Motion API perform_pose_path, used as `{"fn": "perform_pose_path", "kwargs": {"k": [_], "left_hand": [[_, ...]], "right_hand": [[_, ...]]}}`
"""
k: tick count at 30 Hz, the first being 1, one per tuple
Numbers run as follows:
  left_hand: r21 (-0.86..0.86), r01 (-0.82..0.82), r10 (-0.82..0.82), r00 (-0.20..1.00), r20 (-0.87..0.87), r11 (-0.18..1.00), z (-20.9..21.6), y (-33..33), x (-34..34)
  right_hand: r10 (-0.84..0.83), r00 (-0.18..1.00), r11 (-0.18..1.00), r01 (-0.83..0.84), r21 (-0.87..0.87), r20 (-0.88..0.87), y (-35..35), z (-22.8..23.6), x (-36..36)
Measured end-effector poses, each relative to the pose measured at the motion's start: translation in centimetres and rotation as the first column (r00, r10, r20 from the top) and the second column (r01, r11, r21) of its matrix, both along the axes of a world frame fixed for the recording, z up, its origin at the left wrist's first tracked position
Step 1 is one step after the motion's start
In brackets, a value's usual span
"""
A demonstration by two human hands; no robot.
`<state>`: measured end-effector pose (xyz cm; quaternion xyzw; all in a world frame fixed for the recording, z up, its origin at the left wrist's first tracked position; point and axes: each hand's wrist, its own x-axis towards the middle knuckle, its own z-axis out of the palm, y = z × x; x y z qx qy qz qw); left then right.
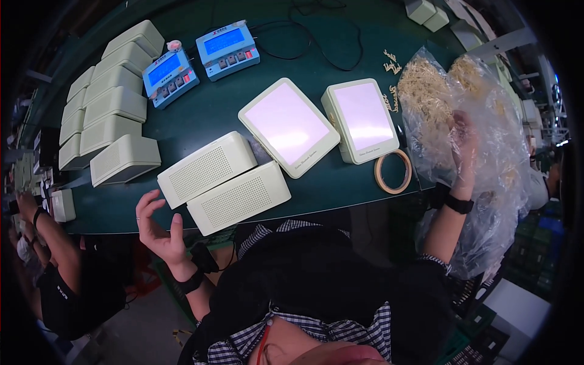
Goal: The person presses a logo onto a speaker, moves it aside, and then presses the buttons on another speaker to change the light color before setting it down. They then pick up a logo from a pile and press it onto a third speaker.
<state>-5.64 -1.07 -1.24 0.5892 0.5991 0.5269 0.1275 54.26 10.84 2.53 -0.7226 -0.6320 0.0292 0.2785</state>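
My left hand [159, 228] is empty, its fingers apart, beside the near left corner of two cream speaker boxes. Perforated grilles face up on the left box [210, 170] and the nearer box [240, 198]. Behind them lie a tilted cream box with a pale glossy panel [289, 126] and a similar box [361, 120] to its right. My right hand [463, 143] reaches in among the clear plastic bags [493, 176], which hold many small beige pieces [424, 91]. Plastic film blurs its fingers, so their grip is unclear.
A tape roll [393, 172] lies by the table's front edge. Small beige letter-shaped pieces [394, 97] lie near the bags. Two blue devices with screens [228, 50] and a black cable [310, 42] are at the back. Stacked cream boxes [115, 106] stand left; another person's arm [58, 243] is beyond.
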Motion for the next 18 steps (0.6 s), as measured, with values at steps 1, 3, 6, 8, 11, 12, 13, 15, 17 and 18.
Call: {"fn": "perform_pose_path", "kwargs": {"k": [1, 3, 6, 8, 11, 12, 13, 15, 17, 18], "left_hand": [[0.002, 0.002, -0.002, 1.0, 0.001, 1.0, -0.1, 0.0, -0.1], [0.004, 0.013, -0.013, 1.0, 0.002, 1.0, -0.1, 0.2, 0.0], [0.002, 0.021, -0.021, 1.0, 0.01, 1.0, -0.2, 0.2, 0.0], [0.003, 0.028, -0.028, 1.0, 0.012, 1.0, -0.2, 0.2, -0.2], [0.007, 0.035, -0.035, 0.999, 0.003, 0.999, -0.3, 0.2, -0.4], [0.014, 0.035, -0.035, 0.999, 0.001, 0.999, -0.4, 0.2, -0.6], [0.022, 0.036, -0.036, 0.999, -0.001, 0.999, -0.6, 0.3, -0.7], [0.028, 0.045, -0.045, 0.999, -0.001, 0.999, -0.7, 0.4, -1.1], [0.065, 0.021, -0.02, 1.0, -0.007, 0.998, -0.8, 0.7, -1.8], [0.084, 0.001, 0.0, 1.0, -0.015, 0.996, -0.8, 0.6, -1.9]], "right_hand": [[-0.059, 0.993, 0.995, 0.05, -0.087, -0.105, -0.7, 0.3, 0.1], [-0.081, 0.969, 0.996, 0.07, -0.055, -0.233, -2.0, -0.2, 0.3], [-0.1, 0.874, 0.993, 0.117, 0.007, -0.476, -4.2, -1.5, 0.9], [-0.161, 0.811, 0.982, 0.19, -0.006, -0.563, -5.8, -1.8, 1.6], [-0.183, 0.748, 0.951, 0.3, 0.078, -0.638, -8.8, -2.4, 2.0], [-0.167, 0.727, 0.916, 0.364, 0.168, -0.666, -10.0, -2.5, 1.9], [-0.147, 0.707, 0.868, 0.428, 0.253, -0.692, -11.0, -2.6, 1.8], [-0.109, 0.699, 0.781, 0.5, 0.374, -0.707, -12.4, -1.3, -0.4], [-0.018, 0.707, 0.555, 0.595, 0.581, -0.707, -12.8, 1.1, -4.2], [-0.02, 0.708, 0.554, 0.595, 0.582, -0.706, -12.6, 1.7, -5.9]]}}
